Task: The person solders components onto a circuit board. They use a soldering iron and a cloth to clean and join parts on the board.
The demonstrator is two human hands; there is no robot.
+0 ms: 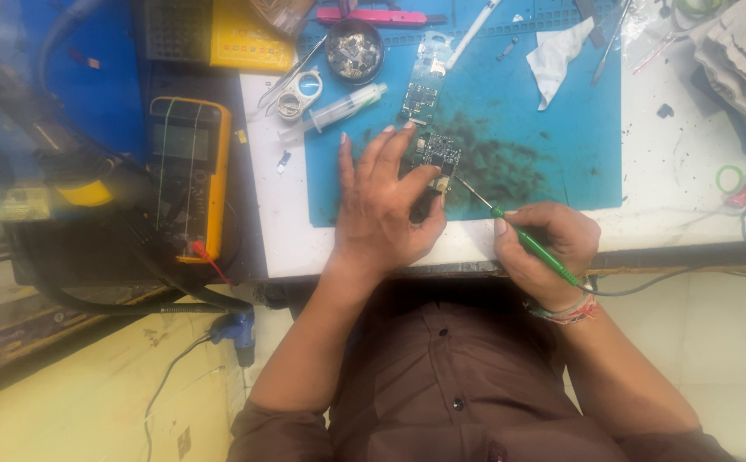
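A small dark circuit board [435, 154] lies on the blue work mat [561, 128] near the table's front edge. My left hand [386, 205] rests on the mat with its fingers spread, pinning the board's near edge under thumb and forefinger. My right hand [546, 248] grips a green-handled soldering iron [531, 244] like a pen; its thin metal tip [469, 190] reaches the board's lower right corner. The cable runs off to the right behind my wrist. A second, longer circuit board [424, 85] lies just beyond the first.
A syringe [338, 111], a round metal dish of parts [354, 51], tweezers and a crumpled white tissue [557, 56] lie on the mat's far side. A yellow multimeter [189, 175] sits left of the white table [274, 222]. Folded cloth [745, 60] is at the far right.
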